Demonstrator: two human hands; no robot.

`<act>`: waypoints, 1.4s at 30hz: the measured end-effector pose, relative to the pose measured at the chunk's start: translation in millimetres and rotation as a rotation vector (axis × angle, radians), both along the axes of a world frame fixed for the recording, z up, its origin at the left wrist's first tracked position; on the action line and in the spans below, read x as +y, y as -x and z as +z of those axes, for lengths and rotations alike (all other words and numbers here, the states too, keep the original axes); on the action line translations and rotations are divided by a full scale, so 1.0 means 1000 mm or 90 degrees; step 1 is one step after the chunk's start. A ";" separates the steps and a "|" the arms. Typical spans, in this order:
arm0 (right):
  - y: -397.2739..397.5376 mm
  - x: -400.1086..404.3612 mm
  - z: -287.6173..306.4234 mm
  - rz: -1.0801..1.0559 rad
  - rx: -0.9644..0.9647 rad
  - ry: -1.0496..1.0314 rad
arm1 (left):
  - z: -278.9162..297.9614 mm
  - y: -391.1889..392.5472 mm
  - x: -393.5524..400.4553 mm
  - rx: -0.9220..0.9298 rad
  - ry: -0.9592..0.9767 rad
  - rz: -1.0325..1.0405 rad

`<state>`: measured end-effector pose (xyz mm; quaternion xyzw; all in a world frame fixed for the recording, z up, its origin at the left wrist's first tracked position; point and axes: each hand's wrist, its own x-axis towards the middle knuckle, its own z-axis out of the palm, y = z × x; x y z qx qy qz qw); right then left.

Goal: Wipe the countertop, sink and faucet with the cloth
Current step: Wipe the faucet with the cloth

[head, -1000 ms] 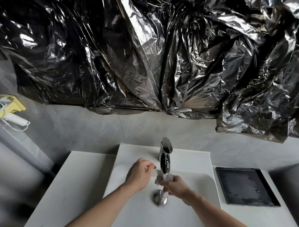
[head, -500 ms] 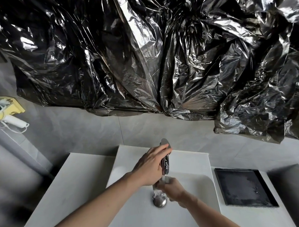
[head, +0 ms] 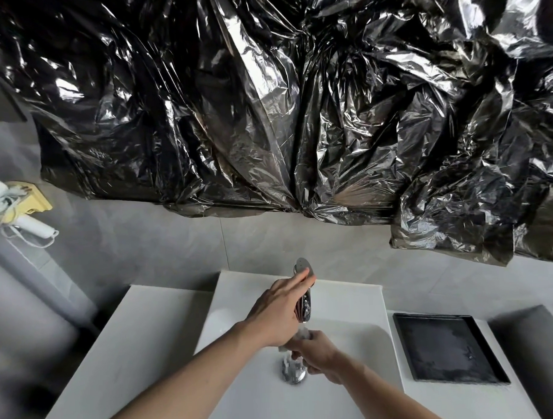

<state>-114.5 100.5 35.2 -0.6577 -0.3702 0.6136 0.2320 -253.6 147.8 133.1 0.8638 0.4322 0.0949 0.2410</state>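
A chrome faucet (head: 304, 298) stands at the back of the white sink (head: 241, 306). My left hand (head: 281, 307) lies over the faucet's lever, fingers stretched along it. Under the spout, my right hand (head: 316, 355) grips a small pale cloth (head: 301, 334), which is mostly hidden by both hands. The chrome drain (head: 293, 371) sits in the basin just below the cloth. White countertop (head: 132, 342) extends left of the sink.
A black square tray (head: 446, 349) rests on the counter right of the sink. Crinkled black plastic sheeting (head: 264, 99) covers the wall above. A white hair dryer on a yellow holder (head: 15, 205) hangs on the left wall.
My left hand rose from beside the cloth onto the faucet lever and now lies along it. My right hand stayed under the spout with the cloth.
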 end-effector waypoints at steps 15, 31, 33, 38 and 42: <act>-0.047 -0.083 0.022 0.038 0.017 0.082 | -0.024 0.028 -0.097 0.048 -0.055 -0.144; 0.022 -0.064 0.115 0.189 -0.177 -0.001 | 0.006 0.024 -0.082 0.224 -0.226 -0.063; 0.031 -0.065 0.119 0.228 -0.305 -0.073 | 0.015 0.020 -0.076 0.282 -0.220 -0.059; 0.036 -0.069 0.111 0.291 -0.574 -0.211 | 0.020 0.011 -0.072 0.353 -0.155 -0.045; 0.031 -0.076 0.100 0.318 -0.644 -0.242 | 0.019 0.006 -0.079 0.325 0.002 0.013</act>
